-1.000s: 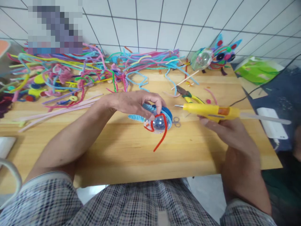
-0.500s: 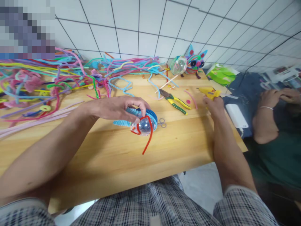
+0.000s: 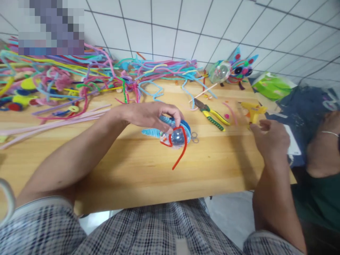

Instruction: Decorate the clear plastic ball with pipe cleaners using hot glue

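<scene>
Clear ball [image 3: 177, 137] on a wooden table [image 3: 132, 177]

Around the ball runs a red pipe cleaner [image 3: 181, 155]; the left hand [image 3: 151, 117] has thumb and fingers clamped on the ball. Right of the ball: scissors [image 3: 195, 137] just beside, pliers [image 3: 207, 110] farther, then the right hand [image 3: 271, 138], thumb and index finger apart, beside the glue gun [image 3: 253, 110]; contact cannot be told.

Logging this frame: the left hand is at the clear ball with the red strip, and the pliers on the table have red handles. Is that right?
Not quite: the pliers on the table have yellow and green handles, as the head view shows. The left hand is at the clear ball with the red strip.
</scene>
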Motion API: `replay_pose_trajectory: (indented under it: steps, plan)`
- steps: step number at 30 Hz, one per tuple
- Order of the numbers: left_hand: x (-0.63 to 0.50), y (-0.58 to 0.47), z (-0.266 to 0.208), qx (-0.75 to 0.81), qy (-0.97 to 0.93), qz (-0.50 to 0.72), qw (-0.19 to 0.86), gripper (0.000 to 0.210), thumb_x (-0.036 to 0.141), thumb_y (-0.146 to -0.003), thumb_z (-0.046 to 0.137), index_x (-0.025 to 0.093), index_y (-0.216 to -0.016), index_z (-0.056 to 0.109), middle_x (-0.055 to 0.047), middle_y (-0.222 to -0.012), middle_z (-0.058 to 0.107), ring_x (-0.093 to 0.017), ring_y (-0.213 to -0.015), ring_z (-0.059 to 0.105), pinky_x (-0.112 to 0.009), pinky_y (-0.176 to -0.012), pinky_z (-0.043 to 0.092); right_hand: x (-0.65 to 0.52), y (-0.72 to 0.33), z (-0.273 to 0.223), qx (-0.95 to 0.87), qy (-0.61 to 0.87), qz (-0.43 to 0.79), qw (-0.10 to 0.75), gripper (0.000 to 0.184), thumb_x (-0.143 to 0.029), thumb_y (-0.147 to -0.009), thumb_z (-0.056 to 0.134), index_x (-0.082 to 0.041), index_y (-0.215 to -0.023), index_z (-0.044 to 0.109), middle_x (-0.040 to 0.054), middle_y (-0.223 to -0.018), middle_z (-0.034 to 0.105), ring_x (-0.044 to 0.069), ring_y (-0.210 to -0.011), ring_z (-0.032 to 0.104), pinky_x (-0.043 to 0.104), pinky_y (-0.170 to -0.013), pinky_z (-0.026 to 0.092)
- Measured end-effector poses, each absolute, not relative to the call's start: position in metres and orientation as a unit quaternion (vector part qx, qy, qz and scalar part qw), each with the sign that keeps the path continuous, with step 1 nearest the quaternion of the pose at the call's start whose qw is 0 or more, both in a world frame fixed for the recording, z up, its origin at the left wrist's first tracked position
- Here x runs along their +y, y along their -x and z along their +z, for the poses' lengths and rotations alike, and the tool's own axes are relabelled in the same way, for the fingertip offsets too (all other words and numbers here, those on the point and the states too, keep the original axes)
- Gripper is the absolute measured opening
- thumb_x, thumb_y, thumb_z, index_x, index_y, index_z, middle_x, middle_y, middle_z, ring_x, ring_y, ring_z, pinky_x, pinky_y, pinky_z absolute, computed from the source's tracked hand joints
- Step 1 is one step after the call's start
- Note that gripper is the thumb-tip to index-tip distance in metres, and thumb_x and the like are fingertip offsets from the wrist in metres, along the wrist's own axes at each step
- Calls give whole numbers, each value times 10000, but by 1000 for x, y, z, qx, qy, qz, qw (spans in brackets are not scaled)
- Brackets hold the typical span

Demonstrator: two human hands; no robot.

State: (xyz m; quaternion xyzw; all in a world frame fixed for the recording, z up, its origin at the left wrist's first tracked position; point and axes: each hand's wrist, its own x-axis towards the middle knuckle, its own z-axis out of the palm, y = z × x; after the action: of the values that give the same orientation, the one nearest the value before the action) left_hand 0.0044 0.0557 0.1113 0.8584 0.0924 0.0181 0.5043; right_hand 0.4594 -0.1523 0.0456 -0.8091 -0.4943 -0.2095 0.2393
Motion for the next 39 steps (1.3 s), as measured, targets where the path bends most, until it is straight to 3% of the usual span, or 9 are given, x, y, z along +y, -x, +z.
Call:
replay_pose_trajectory:
  steps: [3, 5, 8, 14, 19, 23, 28, 31, 39]
  plan:
    - [55, -5, 113, 98, -856, 18, 508, 434, 610, -990, 896, 217, -1152, 811, -88, -1380, 828, -257, -1288, 769, -359, -1157, 547, -167, -386, 61, -650, 671, -211, 286, 310, -371, -1059, 838, -232, -1336, 831, 149, -1147, 889, 304, -994, 846, 464, -886, 672]
    - [55, -5, 113, 103, -856, 20, 506, 433, 612, -991, 891, 218, -1153, 810, -82, -1375, 827, -256, -1296, 768, -356, -1160, 541, -166, -333, 71, -744, 556, -209, 305, 390, -313, -1112, 800, -256, -1496, 771, 152, -1278, 889, 319, -1191, 864, 475, -998, 706]
    - [55, -5, 112, 100, -860, 19, 501, 430, 616, -1004, 868, 224, -1172, 808, -68, -1351, 830, -246, -1279, 768, -341, -1144, 539, -153, -277, 80, -821, 432, -201, 316, 527, -131, -1113, 762, -265, -1618, 688, 122, -1355, 884, 267, -1248, 862, 439, -1057, 721]
    - [55, -6, 112, 86, -853, 28, 514, 382, 557, -1005, 858, 219, -1173, 798, -71, -1338, 832, -247, -1279, 765, -351, -1144, 544, -131, -257, 70, -858, 365, -170, 320, 463, -65, -1107, 757, -217, -1544, 737, 85, -1364, 920, 257, -1296, 853, 418, -1089, 720]
    - [54, -6, 112, 85, -853, 28, 514, 384, 558, -1008, 860, 219, -1178, 802, -81, -1340, 836, -250, -1263, 760, -364, -1129, 551, -129, -263, 59, -849, 390, -162, 317, 579, -59, -1066, 807, -335, -1570, 746, 31, -1372, 928, 264, -1245, 875, 446, -1059, 723]
    - [54, -6, 112, 87, -853, 27, 515, 388, 565, -1014, 857, 219, -1179, 803, -80, -1333, 840, -243, -1241, 759, -359, -1115, 549, -130, -262, 56, -848, 379, -171, 328, 639, -49, -1035, 837, -353, -1590, 750, 19, -1386, 926, 255, -1238, 868, 435, -1048, 723]
    - [54, -7, 113, 90, -850, 29, 518, 391, 564, -996, 884, 220, -1167, 812, -73, -1305, 842, -238, -1219, 757, -350, -1102, 549, -126, -259, 56, -849, 367, -204, 321, 379, -110, -1102, 781, -306, -1425, 814, 31, -1324, 935, 244, -1214, 869, 425, -1018, 724]
    - [54, -7, 113, 88, -852, 29, 515, 413, 593, -996, 884, 225, -1168, 810, -69, -1324, 839, -230, -1211, 753, -334, -1093, 546, -124, -258, 56, -848, 360, -201, 334, 326, -116, -1112, 765, -274, -1393, 811, 44, -1299, 940, 244, -1197, 868, 418, -1001, 721]
    - [52, -7, 113, 81, -856, 27, 509, 335, 486, -1023, 838, 229, -1232, 792, -66, -1353, 835, -227, -1223, 752, -331, -1093, 542, -126, -260, 55, -854, 383, -158, 315, 520, -96, -1059, 795, -309, -1532, 764, 40, -1358, 934, 268, -1224, 868, 439, -1046, 711]
